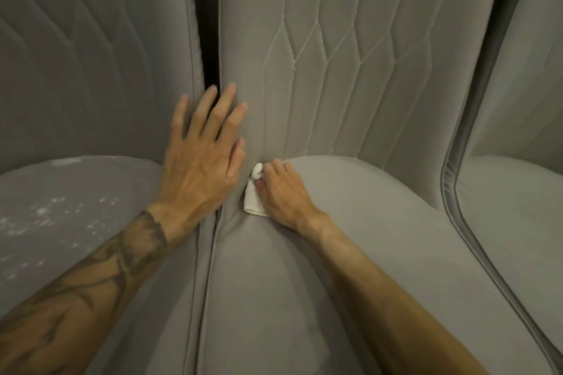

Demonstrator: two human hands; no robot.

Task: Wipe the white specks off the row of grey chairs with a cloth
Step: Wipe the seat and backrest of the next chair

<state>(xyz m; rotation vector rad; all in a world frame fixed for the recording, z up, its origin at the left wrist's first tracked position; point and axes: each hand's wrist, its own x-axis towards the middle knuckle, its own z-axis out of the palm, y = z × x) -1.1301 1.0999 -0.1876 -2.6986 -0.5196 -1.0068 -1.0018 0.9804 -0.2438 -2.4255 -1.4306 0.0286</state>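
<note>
Cloth [253, 202] in right hand [281, 192], left hand [202, 155] flat on backrest [335, 85]

No words, labels, brands or numbers can be read anywhere I look: none on the grey chairs [350, 222], the white cloth [253, 202], or my forearm tattoo [106, 268].

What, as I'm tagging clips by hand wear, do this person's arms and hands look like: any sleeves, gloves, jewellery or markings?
No sleeves or gloves: both forearms are bare. The left hand and right hand show no rings, watch or bracelet. The left forearm bears a dark tattoo, banded near the wrist; the right forearm is unmarked.
</note>
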